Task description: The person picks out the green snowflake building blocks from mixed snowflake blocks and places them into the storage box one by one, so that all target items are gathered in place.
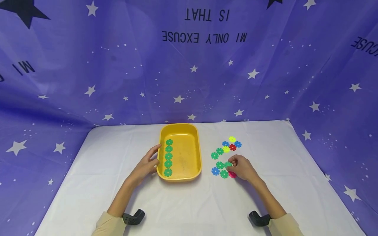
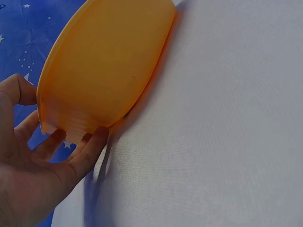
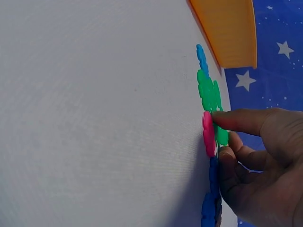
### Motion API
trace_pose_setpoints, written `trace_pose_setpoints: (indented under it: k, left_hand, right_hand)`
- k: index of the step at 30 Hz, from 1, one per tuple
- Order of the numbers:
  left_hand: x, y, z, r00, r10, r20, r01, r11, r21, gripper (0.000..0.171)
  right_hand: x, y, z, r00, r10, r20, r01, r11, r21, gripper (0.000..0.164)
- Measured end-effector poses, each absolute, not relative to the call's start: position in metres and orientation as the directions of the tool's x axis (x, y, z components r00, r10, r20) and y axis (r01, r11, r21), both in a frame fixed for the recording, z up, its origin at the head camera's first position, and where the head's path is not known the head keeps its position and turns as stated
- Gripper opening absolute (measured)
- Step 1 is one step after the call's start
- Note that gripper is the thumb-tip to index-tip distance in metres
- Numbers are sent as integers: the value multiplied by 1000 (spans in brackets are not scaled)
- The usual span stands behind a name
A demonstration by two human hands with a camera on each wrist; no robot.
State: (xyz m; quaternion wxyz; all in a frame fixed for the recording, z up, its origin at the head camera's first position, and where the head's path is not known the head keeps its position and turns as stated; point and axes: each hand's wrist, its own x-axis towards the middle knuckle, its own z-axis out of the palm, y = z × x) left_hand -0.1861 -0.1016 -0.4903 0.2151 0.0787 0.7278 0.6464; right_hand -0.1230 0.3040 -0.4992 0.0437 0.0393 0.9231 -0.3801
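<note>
A yellow tray (image 1: pixel 181 179) stands on the white table, with a column of several green toothed plastic discs (image 1: pixel 168 156) along its left inner side. My left hand (image 1: pixel 144 167) rests its fingertips against the tray's left outer wall (image 2: pixel 104 61); they do not wrap round it. To the tray's right, my right hand (image 1: pixel 243 168) pinches a green toothed disc (image 1: pixel 228 165) between thumb and fingers at table level. Partly under that hand lies a pink disc (image 3: pixel 208 135). Close by are other green discs (image 1: pixel 220 165) and a blue disc (image 1: pixel 215 171).
Farther back, a loose group holds a red disc (image 1: pixel 232 147), yellow discs (image 1: pixel 232 139), blue discs (image 1: pixel 238 144) and green discs (image 1: pixel 214 155). A purple cloth (image 1: pixel 177 82) with stars hangs behind the table. Black devices (image 1: pixel 134 217) sit on both wrists.
</note>
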Motion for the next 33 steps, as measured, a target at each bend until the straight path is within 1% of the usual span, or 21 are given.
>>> trace_pose_setpoints:
  k: [5,9,13,17,19,23,27,30,33]
  left_hand:
    - [-187,-102,-491,-897,389,-208,-157,157,975,71]
    - [-188,-102,-492,-898,390,-204,-153,157,976,70]
    - [-187,-102,-492,-897,394,-203,-154,152,976,71]
    - [-187,-102,-492,-899,385,-207,-155,163,974,71]
    - [-187,-102,-492,-900,382,-209,-155,167,974,71]
    - [-187,-102,-493,-901,380,-210,-161,158,974,71]
    - [-187,-102,-493,-901,380,-208,-161,152,975,71]
    - [-187,-101,-492,-900,384,-204,-157,151,976,71]
    - [-187,-102,-493,-901,384,-201,-155,148,977,71]
  right_hand:
    - [-123,304,-496,-994,36,-100,96,699,-708,21]
    - [-123,302,-490,-998,50,-37,62,678,-733,16]
    - [-123,292,-482,-999,44,25,8,618,-786,17]
    - [-125,270,-468,-999,-5,47,-43,511,-858,18]
    - [-127,256,-461,-999,-21,39,-44,460,-887,16]
    - [-130,225,-452,-997,-76,19,-48,409,-911,14]
    - [-133,197,-448,-984,-171,41,-105,383,-918,15]
    - [-135,180,-447,-977,-210,46,-126,385,-914,16]
    - [-139,165,-447,-974,-226,26,-121,421,-899,17]
